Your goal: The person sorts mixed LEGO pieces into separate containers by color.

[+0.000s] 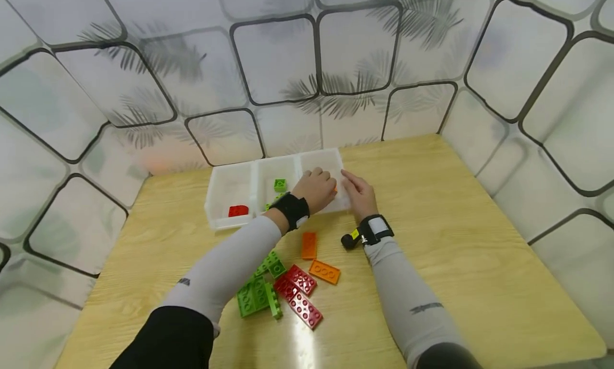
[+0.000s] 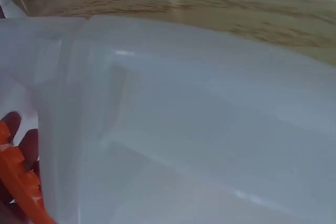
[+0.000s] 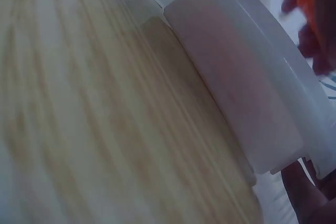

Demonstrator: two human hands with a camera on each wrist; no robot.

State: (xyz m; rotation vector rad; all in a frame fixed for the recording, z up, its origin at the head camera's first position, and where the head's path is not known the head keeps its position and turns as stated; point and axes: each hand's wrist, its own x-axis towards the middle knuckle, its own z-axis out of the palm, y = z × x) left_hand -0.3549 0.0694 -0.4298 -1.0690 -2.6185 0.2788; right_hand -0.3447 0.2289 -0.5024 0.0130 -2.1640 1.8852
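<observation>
My left hand (image 1: pixel 314 190) is over the right compartment of a white three-part tray (image 1: pixel 230 176). It holds an orange toy brick (image 2: pixel 22 179), whose studs show between the fingers at the edge of the left wrist view; in the head view the hand hides most of it. At the tray's right end my right hand (image 1: pixel 362 197) holds the wall, with its fingers against the rim in the right wrist view. A red brick (image 1: pixel 238 211) lies in the left compartment. Green bricks (image 1: pixel 280 185) lie in the middle one, partly behind my left wrist.
On the wooden table (image 1: pixel 455 241) in front of the tray lie an orange brick (image 1: pixel 309 245), a lighter orange brick (image 1: pixel 324 272), several red bricks (image 1: pixel 305 309) and several green bricks (image 1: pixel 254 297). My left forearm passes over part of the green pile. Patterned curtains (image 1: pixel 288 54) enclose the table.
</observation>
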